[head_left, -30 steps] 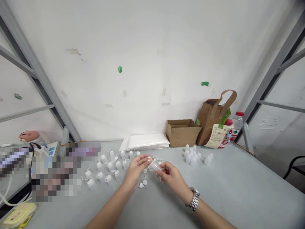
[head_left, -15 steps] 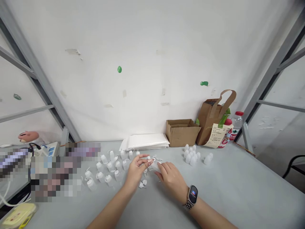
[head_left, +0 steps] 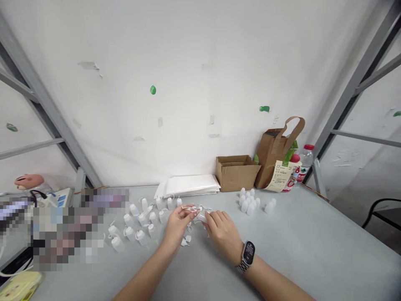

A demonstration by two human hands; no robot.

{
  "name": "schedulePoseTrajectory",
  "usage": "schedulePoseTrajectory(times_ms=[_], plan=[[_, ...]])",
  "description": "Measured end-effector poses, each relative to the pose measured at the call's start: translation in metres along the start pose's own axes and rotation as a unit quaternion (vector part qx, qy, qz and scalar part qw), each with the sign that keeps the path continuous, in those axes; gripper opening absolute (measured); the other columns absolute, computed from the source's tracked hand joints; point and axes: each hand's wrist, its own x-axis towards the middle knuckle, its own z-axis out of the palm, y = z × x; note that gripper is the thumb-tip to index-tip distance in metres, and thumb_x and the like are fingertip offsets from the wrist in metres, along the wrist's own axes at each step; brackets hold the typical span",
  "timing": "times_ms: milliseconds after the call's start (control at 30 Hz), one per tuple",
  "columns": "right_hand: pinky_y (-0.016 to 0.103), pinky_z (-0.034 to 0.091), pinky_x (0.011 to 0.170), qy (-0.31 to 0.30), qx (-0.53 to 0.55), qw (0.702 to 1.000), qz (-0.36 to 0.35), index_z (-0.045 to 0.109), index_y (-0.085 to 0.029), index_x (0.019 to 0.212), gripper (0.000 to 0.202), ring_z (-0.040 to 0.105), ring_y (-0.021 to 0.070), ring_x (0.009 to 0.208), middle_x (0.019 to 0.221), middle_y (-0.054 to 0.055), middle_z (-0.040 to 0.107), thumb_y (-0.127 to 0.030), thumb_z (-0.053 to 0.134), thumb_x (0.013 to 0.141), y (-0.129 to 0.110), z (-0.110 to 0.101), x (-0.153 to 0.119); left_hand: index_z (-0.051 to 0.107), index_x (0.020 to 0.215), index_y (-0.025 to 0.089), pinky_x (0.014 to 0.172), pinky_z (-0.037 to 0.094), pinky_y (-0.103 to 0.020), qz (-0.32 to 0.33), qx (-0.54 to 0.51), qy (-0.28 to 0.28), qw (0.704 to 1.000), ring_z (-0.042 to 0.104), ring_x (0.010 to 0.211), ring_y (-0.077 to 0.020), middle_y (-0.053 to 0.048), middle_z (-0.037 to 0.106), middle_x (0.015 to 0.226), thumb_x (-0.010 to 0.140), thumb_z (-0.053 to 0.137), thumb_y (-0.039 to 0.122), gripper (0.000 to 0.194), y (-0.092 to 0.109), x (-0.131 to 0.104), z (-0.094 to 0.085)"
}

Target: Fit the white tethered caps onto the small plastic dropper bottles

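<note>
My right hand (head_left: pixel 224 234) is closed around a small translucent bottle (head_left: pixel 202 216), which lies tilted with its mouth toward the left. My left hand (head_left: pixel 180 219) pinches a small white cap (head_left: pixel 196 210) at that mouth; fingers partly hide it, so I cannot tell how far it sits on. Behind and below the fingers lie loose white caps (head_left: pixel 187 240) with thin loops. Several small bottles with looped caps (head_left: pixel 140 237) stand to the left of my left hand. Off to the right is a cluster of small bottles without looped caps (head_left: pixel 249 205).
White flat packets (head_left: pixel 191 184) lie along the wall beside an open cardboard box (head_left: pixel 237 175). A brown paper bag (head_left: pixel 267 159) and a red-capped plastic bottle (head_left: pixel 305 163) stand at the back right. A yellowish case (head_left: pixel 20 284) rests at the front left of the grey table (head_left: pixel 297 251).
Both hands stay close together in the middle, and the left fingers have drawn in over the bottle's mouth. The whole view has shifted slightly.
</note>
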Motion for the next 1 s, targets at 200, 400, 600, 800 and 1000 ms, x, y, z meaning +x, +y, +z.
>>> schedulePoseTrajectory(times_ms=[200,400,600,800,1000], plan=[[0.031,0.032,0.057,-0.001,0.010,1.000,0.010,0.055,-0.011,0.095,0.017,0.048,0.0185,0.062,0.069,0.005,0.056,-0.017,0.039,0.091,-0.001,0.000,0.000,0.058,0.089,0.017,0.083,0.044,-0.033,0.020,-0.006,-0.017,1.000,0.065,0.087,-0.0225,0.000,0.068,0.063,0.052,0.078,0.028,0.043,0.002,0.001,-0.001],[0.031,0.031,0.057,-0.009,0.028,0.999,0.029,0.055,-0.011,0.090,0.020,0.045,0.0190,0.061,0.069,0.005,0.054,-0.018,0.037,0.092,-0.003,0.000,-0.001,0.060,0.091,0.017,0.081,0.046,-0.033,0.029,0.010,-0.029,0.999,0.064,0.086,-0.0222,-0.002,0.069,0.068,0.052,0.078,0.026,0.044,0.003,0.002,-0.002],[0.031,0.031,0.057,-0.012,0.027,0.999,0.037,0.056,-0.012,0.088,0.020,0.045,0.0192,0.063,0.070,0.005,0.054,-0.017,0.036,0.092,0.000,0.000,-0.002,0.068,0.077,0.016,0.080,0.046,-0.030,0.020,0.073,-0.063,0.995,0.062,0.090,-0.0225,-0.008,0.071,0.090,0.056,0.075,0.034,0.028,0.007,0.001,-0.002],[0.031,0.032,0.058,-0.023,0.016,0.999,0.022,0.056,-0.013,0.090,0.016,0.047,0.0191,0.064,0.071,0.005,0.055,-0.015,0.040,0.091,0.001,-0.001,-0.001,0.071,0.073,0.017,0.078,0.046,-0.032,-0.014,0.082,-0.062,0.995,0.063,0.083,-0.0231,-0.008,0.073,0.081,0.058,0.072,0.042,0.029,0.005,0.004,-0.006],[0.030,0.033,0.058,-0.004,0.036,0.999,0.006,0.054,-0.011,0.099,0.018,0.049,0.0185,0.066,0.072,0.006,0.056,-0.012,0.039,0.091,0.000,-0.002,-0.001,0.071,0.070,0.016,0.075,0.047,-0.032,-0.033,0.073,-0.051,0.995,0.065,0.075,-0.0228,-0.008,0.073,0.073,0.056,0.074,0.039,0.026,0.003,0.010,-0.012]])
